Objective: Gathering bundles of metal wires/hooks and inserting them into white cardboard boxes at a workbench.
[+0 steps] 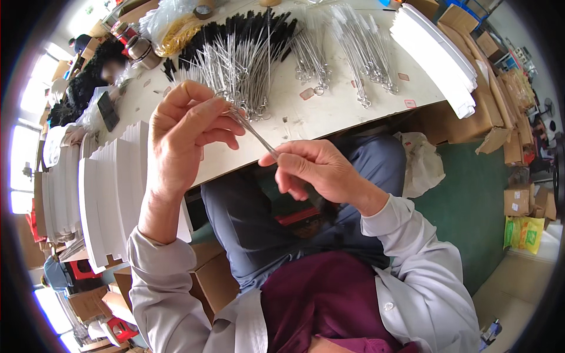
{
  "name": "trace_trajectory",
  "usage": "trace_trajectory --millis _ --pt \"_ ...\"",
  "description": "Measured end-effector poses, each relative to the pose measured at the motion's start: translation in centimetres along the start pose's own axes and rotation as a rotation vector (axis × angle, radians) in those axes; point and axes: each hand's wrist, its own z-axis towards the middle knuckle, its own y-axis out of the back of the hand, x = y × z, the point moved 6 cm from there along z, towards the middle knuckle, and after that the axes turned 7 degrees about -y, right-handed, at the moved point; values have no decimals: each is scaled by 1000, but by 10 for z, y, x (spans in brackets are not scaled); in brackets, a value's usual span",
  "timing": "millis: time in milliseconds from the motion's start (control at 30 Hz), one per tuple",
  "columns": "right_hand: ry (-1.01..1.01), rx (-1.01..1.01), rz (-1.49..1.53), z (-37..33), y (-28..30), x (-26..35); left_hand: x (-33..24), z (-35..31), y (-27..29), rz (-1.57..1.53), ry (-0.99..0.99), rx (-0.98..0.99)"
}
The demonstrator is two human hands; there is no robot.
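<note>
Between my two hands runs a small bundle of thin wire-handled brushes, slanting down to the right above the table's front edge. My left hand pinches the upper wire ends between thumb and fingertips. Lower down, my right hand is closed round the same wires, and dark, blurred bristles show below its fingers. Just beyond my hands lies a big heap of black-bristled brushes, their looped wire ends toward me. To its right are two groups of pale-bristled brushes, also with loops facing me.
Stacked white card sheets stand at the left, and more white strips lie at the table's right end beside cardboard boxes. A phone, metal flask and plastic bags are far left. Another person sits there.
</note>
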Motion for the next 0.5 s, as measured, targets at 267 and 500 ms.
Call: trace_trajectory --millis 267,500 --pt "135 -380 -474 -33 73 0 53 24 -6 294 -19 80" --pt "187 -687 -523 -58 160 16 115 71 -49 850 -148 179"
